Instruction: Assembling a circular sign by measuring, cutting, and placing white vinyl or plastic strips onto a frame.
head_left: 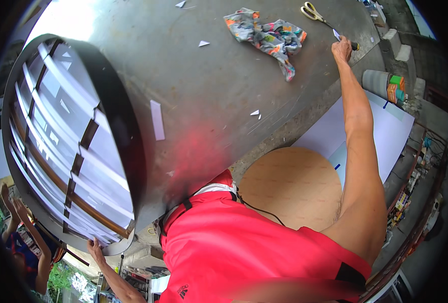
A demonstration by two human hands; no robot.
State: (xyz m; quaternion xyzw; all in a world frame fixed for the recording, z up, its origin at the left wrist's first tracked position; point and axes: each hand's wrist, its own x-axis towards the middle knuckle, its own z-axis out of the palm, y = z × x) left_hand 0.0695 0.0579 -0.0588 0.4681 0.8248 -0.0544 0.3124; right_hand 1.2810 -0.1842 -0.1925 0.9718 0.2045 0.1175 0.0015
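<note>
A large round frame with a deep black rim is tilted up at the left of the metal table. Inside it are curved white strips and brown cross bars over a whitish panel. At its lower edge, my left hand grips the rim with bent fingers. My right hand reaches far out to the table's right end, its fingers closed around a small tool with a black-and-yellow end; the tool's kind is hard to make out. Close to that hand lie scissors with cream handles. A patterned grey-and-orange cloth is crumpled to their left.
White scraps and a pale strip lie on the metal table. Below its right edge are a round tan board and white sheets. Another person's raised hands are beside the frame, lower left.
</note>
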